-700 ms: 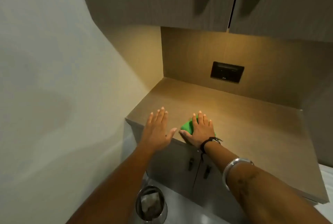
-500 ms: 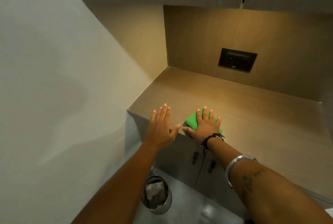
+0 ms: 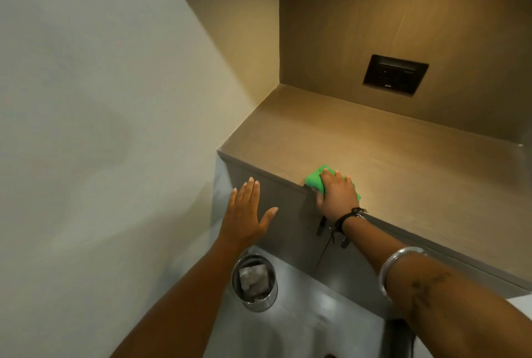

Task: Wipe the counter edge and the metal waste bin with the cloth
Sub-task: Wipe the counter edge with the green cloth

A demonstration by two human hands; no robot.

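Observation:
A green cloth (image 3: 315,179) lies on the front edge of the wooden counter (image 3: 331,139). My right hand (image 3: 336,195) presses down on it, fingers on top and thumb over the counter's front lip. My left hand (image 3: 247,212) is spread open with nothing in it, held in front of the cabinet face, below the counter edge. A round metal waste bin (image 3: 256,282) stands on the floor below my left forearm, with crumpled paper inside.
A pale wall (image 3: 100,127) closes the left side. The cabinet doors (image 3: 288,213) under the counter carry dark handles (image 3: 321,225). A dark socket panel (image 3: 395,74) sits in the back wall. Upper cabinets hang overhead.
My left hand has come off the counter top and dropped in front of the cabinet face. My right hand stays on the cloth at the edge. The view has tilted down, showing more of the bin.

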